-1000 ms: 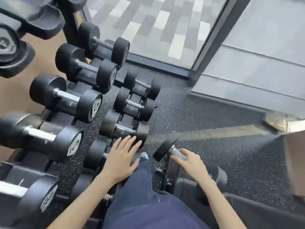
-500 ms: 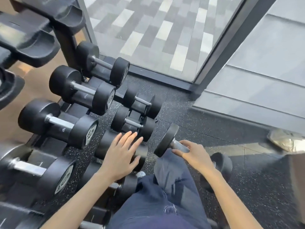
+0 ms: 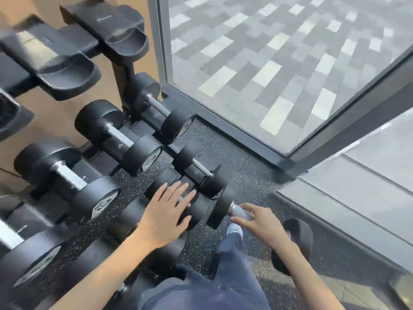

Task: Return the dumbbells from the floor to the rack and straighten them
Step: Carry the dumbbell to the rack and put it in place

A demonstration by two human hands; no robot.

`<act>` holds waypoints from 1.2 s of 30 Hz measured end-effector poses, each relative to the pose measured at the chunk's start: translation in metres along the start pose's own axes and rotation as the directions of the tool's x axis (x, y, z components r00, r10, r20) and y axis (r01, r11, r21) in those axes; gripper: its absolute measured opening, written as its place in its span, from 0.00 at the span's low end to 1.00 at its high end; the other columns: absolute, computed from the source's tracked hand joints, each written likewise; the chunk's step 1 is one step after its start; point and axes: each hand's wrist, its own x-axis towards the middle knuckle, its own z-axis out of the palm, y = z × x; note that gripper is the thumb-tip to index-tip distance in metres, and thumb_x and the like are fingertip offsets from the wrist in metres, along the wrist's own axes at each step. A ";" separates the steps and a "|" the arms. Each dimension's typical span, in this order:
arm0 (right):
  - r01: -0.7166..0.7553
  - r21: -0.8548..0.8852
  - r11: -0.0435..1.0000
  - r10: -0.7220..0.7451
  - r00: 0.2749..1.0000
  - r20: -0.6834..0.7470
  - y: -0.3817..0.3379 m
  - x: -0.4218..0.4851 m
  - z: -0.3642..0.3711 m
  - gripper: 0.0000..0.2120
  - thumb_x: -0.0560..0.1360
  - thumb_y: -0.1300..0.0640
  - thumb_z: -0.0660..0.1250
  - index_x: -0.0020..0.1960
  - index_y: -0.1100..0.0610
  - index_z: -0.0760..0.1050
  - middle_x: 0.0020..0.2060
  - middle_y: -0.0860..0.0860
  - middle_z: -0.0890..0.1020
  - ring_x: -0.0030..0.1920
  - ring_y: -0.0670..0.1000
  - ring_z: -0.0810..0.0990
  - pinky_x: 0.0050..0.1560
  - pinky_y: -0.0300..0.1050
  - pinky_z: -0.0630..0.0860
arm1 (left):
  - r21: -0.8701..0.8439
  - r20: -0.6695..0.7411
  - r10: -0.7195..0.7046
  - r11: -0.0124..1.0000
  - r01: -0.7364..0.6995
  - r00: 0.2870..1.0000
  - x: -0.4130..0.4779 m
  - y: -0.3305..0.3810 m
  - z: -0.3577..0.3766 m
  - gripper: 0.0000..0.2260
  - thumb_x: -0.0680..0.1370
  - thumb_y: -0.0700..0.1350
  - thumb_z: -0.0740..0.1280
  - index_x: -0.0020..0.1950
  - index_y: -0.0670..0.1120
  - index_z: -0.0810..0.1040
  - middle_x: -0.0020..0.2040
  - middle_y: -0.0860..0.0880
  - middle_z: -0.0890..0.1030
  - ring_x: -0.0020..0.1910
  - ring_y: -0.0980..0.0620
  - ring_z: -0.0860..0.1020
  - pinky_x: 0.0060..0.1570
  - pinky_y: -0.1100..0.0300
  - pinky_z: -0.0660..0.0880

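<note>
My right hand (image 3: 260, 223) grips the steel handle of a black dumbbell (image 3: 223, 205), held off the floor just right of the rack's lowest row. Its near head (image 3: 295, 245) shows behind my wrist. My left hand (image 3: 164, 214) is spread flat, fingers apart, over a small dumbbell (image 3: 194, 211) on the bottom tier. The black rack (image 3: 120, 72) runs along the left, with several larger dumbbells on its middle tier (image 3: 125, 139) and smaller ones on the bottom tier (image 3: 196, 166).
Empty saddles (image 3: 67, 77) sit on the rack's top tier. A glass wall with a dark frame (image 3: 245, 135) stands right behind the rack's far end. Speckled rubber floor (image 3: 252, 175) lies to the right, and my blue trouser leg (image 3: 223, 276) is below.
My right hand has lifted the dumbbell up and forward toward the rack's lower row. The left hand has moved forward along the bottom tier. My view has shifted toward the glass wall.
</note>
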 end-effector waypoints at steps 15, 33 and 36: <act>0.511 -0.432 0.743 -0.471 0.858 0.203 0.034 0.181 -0.201 0.26 0.68 0.30 0.63 0.60 0.42 0.73 0.47 0.47 0.83 0.50 0.51 0.79 0.46 0.47 0.77 | -0.066 -0.102 -0.447 0.895 0.442 0.889 0.145 0.090 -0.044 0.26 0.76 0.56 0.55 0.71 0.45 0.69 0.69 0.42 0.72 0.69 0.44 0.67 0.68 0.45 0.60; 0.823 -0.510 0.249 -0.754 0.495 0.431 -0.092 0.366 -0.300 0.29 0.68 0.28 0.56 0.61 0.43 0.69 0.44 0.51 0.82 0.48 0.55 0.80 0.46 0.47 0.76 | -0.114 -0.155 -0.803 0.593 0.797 0.576 0.291 0.020 -0.083 0.27 0.76 0.57 0.53 0.71 0.45 0.69 0.67 0.42 0.73 0.68 0.42 0.69 0.68 0.45 0.60; 0.843 -0.483 0.236 -0.766 0.467 0.441 -0.116 0.386 -0.306 0.28 0.69 0.28 0.57 0.62 0.44 0.69 0.45 0.52 0.83 0.49 0.56 0.80 0.47 0.48 0.75 | -0.149 -0.146 -0.854 0.517 0.843 0.499 0.299 0.013 -0.090 0.27 0.76 0.57 0.53 0.71 0.45 0.69 0.67 0.42 0.73 0.68 0.42 0.69 0.67 0.43 0.63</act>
